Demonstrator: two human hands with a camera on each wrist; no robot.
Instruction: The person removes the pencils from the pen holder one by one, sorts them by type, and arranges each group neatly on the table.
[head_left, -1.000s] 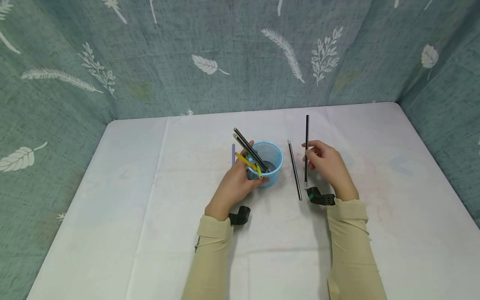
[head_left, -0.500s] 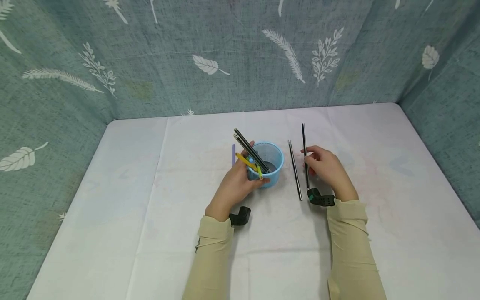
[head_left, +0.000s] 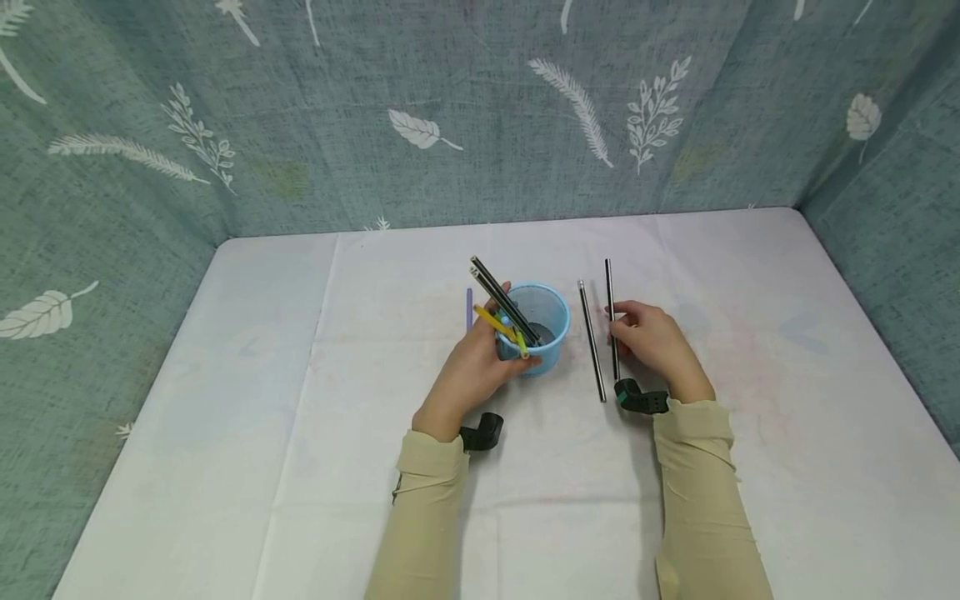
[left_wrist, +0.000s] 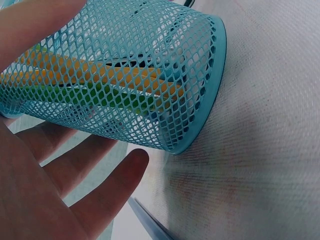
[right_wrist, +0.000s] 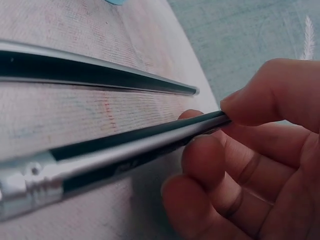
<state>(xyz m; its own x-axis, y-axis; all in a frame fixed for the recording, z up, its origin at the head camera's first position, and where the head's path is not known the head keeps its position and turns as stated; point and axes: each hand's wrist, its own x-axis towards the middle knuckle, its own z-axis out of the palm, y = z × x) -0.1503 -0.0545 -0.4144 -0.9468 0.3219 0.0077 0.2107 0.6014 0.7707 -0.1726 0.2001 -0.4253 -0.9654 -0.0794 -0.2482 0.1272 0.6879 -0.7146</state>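
My left hand (head_left: 468, 375) grips a light blue mesh pen cup (head_left: 550, 357), fingers behind it and thumb at the near rim. The cup stands on the cloth, holding black-and-silver pencils (head_left: 501, 298) and yellow and green sticks. Through the mesh, the left wrist view shows orange-yellow and green sticks (left_wrist: 90, 95). To the cup's right, my right hand (head_left: 651, 337) pinches a black-and-silver striped pencil (right_wrist: 140, 137) between thumb and fingers, its metal-banded end pointing toward me. A similar pencil (head_left: 592, 342) lies on the cloth between cup and right hand.
A purple stick (head_left: 469, 308) lies just left of the cup, partly hidden by my left hand. White cloth (head_left: 360, 400) covers the table. A green-grey leaf-patterned curtain (head_left: 480, 125) rises behind the far edge and at both sides.
My right hand has brought its pencil slightly toward me and down, nearly parallel to the lying pencil. The left hand and cup stay where they were.
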